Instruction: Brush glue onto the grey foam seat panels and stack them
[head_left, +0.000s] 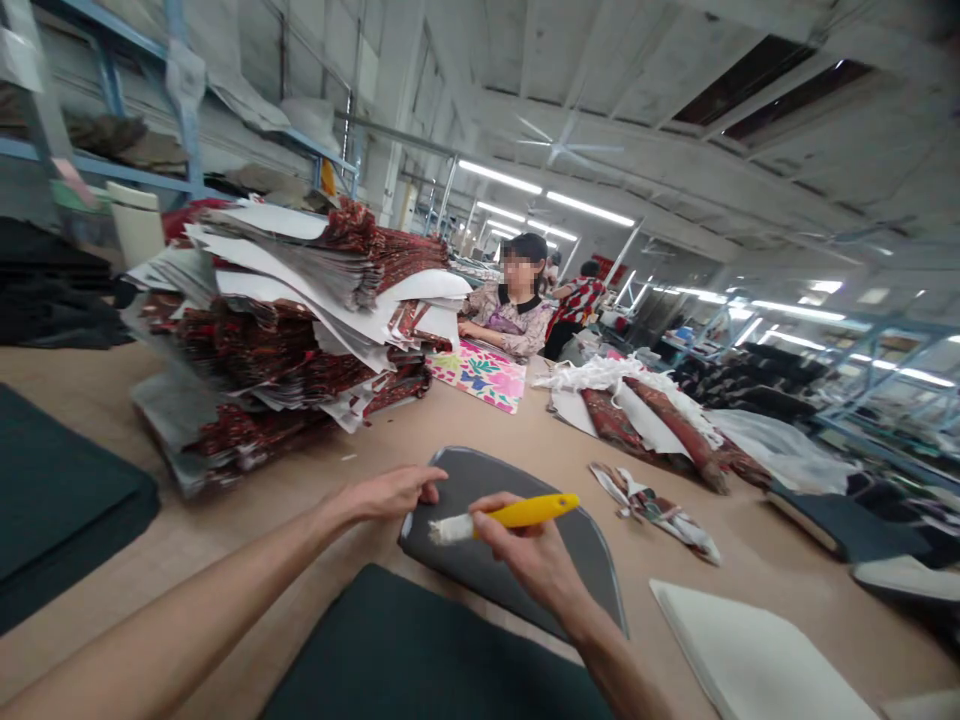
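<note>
My right hand (pixel 529 548) is closed around a yellow-handled brush (pixel 517 515) with a whitish tip pointing left. It hovers over a dark grey curved panel (pixel 487 478) lying flat on the tan table (pixel 375 440). My left hand (pixel 394 492) rests at the panel's left edge, fingers curled with the fingertips touching the rim. A dark green fabric piece (pixel 420 650) lies right in front of me, below both hands.
A tall pile of red patterned fabric and white paper (pixel 292 320) stands at left. Dark green sheets (pixel 60 490) lie far left, white sheets (pixel 750 650) at right. Patterned scraps (pixel 652 505), more fabric (pixel 645 410) and a floral piece (pixel 480 375) lie beyond. A seated person (pixel 514 310) works across the table.
</note>
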